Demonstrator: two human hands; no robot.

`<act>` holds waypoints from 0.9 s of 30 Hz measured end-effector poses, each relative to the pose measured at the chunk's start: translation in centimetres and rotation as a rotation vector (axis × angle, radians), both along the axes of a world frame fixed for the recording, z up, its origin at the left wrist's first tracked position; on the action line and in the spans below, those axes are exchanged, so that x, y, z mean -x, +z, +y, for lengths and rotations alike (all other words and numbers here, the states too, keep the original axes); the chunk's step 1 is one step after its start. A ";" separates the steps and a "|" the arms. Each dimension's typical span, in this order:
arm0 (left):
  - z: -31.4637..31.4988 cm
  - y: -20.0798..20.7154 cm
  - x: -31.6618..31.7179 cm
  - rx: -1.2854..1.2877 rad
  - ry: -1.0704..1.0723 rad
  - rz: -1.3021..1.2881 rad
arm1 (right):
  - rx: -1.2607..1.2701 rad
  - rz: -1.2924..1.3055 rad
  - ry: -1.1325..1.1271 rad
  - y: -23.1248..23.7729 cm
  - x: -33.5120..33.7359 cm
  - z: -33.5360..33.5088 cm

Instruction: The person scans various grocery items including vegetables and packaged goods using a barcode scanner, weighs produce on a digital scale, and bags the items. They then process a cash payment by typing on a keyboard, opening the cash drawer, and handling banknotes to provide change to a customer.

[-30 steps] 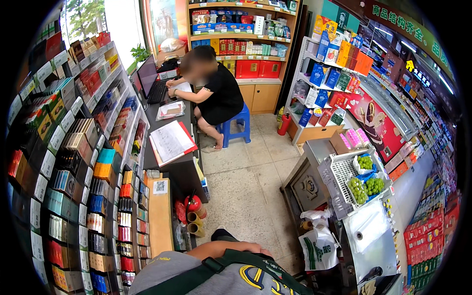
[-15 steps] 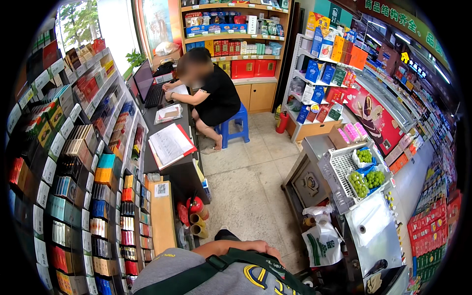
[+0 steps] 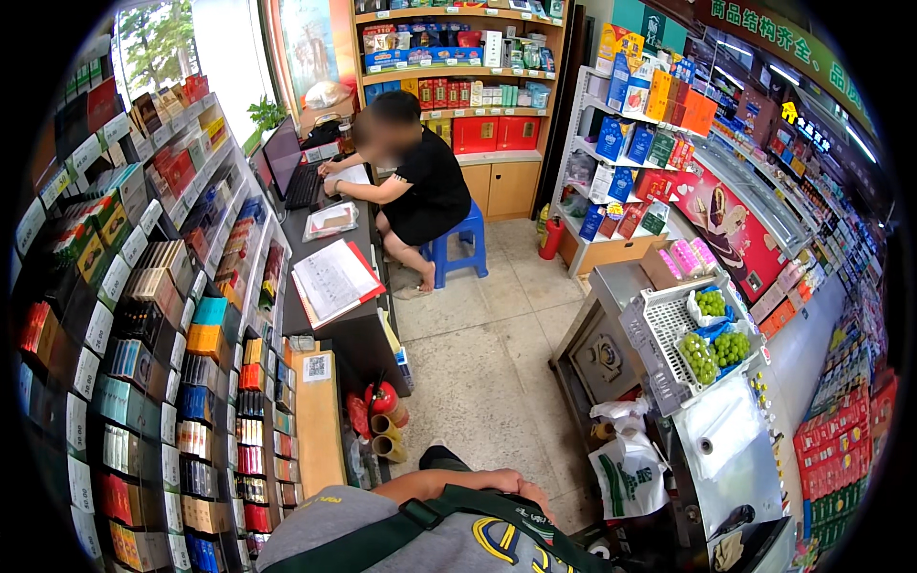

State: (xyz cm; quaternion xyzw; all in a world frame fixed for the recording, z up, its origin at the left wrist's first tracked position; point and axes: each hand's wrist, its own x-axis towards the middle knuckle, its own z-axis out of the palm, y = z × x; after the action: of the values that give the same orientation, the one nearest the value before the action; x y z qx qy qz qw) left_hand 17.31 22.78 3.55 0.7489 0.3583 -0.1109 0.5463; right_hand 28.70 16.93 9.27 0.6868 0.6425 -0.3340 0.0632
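Beside grey shirt [image 3: 420, 551], left hand [image 3: 501, 480], opening unclear

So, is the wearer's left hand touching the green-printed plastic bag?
Apart: the head view shows floor tiles between the left hand and the green-printed plastic bag.

L forearm [image 3: 425, 484], bare below a short grey sleeve [image 3: 330, 506], comes in at lower L & runs approx. sideways across front of torso [image 3: 392, 544]. L wrist [image 3: 475, 479] looks roughly in line w/ forearm. L hand [image 3: 503, 481] sits at body's midline, back of hand up, pointing R; fingers mostly out of sight, so grip can't be told. R hand [image 3: 536, 496], partly hidden, shows just beyond & a bit lower, apparently touching L hand; can't tell if they're clasped or which is on top. R forearm & R wrist hidden by torso.
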 end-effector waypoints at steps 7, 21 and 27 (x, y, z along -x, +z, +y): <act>-0.2 -1.7 0.3 -0.055 0.019 0.000 | 0.000 -0.011 0.012 0.1 0.2 0.1; -0.8 -2.1 0.5 -0.011 0.030 0.001 | 0.003 -0.027 0.013 0.1 0.5 0.1; -0.6 1.0 0.4 -0.032 0.035 0.005 | 0.010 -0.035 0.008 -0.2 0.3 -0.1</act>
State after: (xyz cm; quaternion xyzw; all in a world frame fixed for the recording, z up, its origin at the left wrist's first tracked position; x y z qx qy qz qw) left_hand 16.91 22.21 4.56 0.7511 0.3742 -0.0974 0.5352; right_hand 28.35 16.87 9.05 0.6897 0.6423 -0.3249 0.0789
